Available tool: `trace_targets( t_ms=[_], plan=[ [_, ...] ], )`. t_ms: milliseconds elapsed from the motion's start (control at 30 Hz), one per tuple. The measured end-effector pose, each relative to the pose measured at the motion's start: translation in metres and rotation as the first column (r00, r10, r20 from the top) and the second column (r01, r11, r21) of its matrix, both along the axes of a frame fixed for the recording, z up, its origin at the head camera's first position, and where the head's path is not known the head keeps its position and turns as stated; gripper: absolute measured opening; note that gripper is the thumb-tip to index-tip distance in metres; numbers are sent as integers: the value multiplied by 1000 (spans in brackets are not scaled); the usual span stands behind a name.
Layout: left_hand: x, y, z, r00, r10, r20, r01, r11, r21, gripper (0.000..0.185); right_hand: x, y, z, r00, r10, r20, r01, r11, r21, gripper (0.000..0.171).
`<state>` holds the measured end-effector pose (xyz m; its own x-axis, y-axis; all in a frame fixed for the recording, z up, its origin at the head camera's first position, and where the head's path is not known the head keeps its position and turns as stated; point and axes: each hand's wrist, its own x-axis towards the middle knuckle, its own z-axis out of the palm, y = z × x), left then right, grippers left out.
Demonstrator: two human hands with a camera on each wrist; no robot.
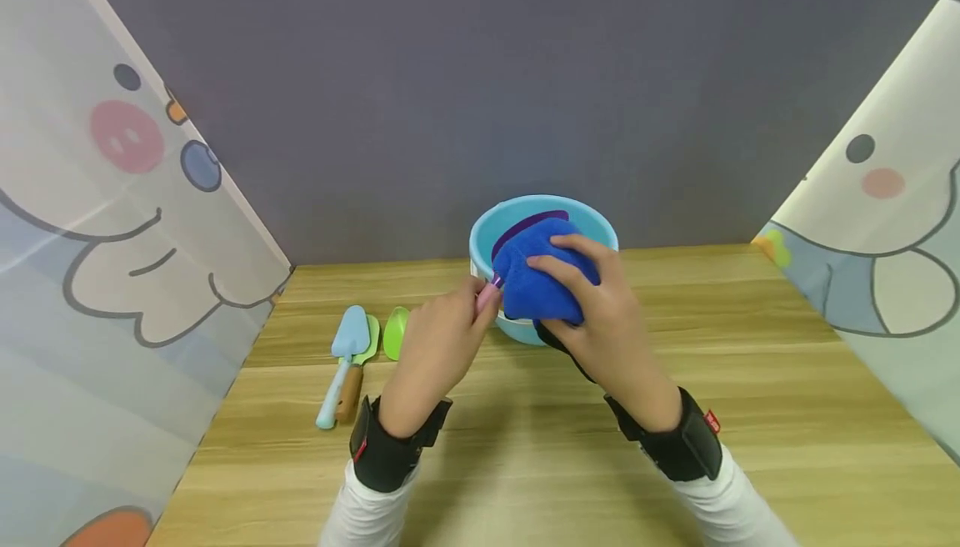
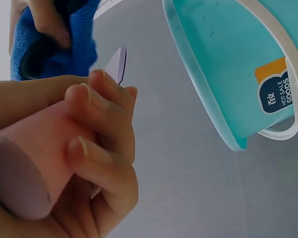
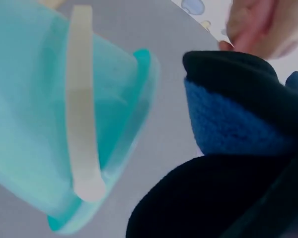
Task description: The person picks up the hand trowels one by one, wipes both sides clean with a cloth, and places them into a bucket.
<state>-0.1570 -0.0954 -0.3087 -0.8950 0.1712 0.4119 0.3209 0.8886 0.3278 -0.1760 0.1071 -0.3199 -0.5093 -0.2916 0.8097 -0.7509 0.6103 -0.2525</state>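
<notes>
My left hand (image 1: 441, 332) grips the pink handle (image 1: 486, 293) of a small garden trowel, fingers curled round it in the left wrist view. Its purple blade (image 1: 546, 216) shows above the blue cloth (image 1: 542, 280), which covers part of the tool in the head view. With spread, bent fingers, my right hand (image 1: 603, 301) holds that cloth against the trowel near the neck. Black edging (image 3: 228, 67) runs along the cloth in the right wrist view. Behind and below both hands stands a light blue bucket (image 1: 606, 228) with a white handle (image 3: 81, 109); its inside is mostly hidden.
Left of the hands on the wooden table (image 1: 750, 414) lie a light blue trowel (image 1: 351, 334), a tool with a brown handle (image 1: 348, 397) and green head, and a green scoop (image 1: 394, 333), partly hidden. A grey wall (image 1: 480, 72) rises behind the bucket; printed sheets flank both sides.
</notes>
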Motion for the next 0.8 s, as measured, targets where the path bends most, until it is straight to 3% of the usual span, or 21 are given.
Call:
trace_targets(
  t_ms=[433,800],
  plan=[
    [-2,1,1,1000,-16,-25,15,999,-36,24,-16,-11,-14,998,24,61,-30,994,106,77],
    [0,1,1,998,-26,-54,23,998,-54,24,-19,-10,-16,991,38,126,-54,991,124,78]
  ],
)
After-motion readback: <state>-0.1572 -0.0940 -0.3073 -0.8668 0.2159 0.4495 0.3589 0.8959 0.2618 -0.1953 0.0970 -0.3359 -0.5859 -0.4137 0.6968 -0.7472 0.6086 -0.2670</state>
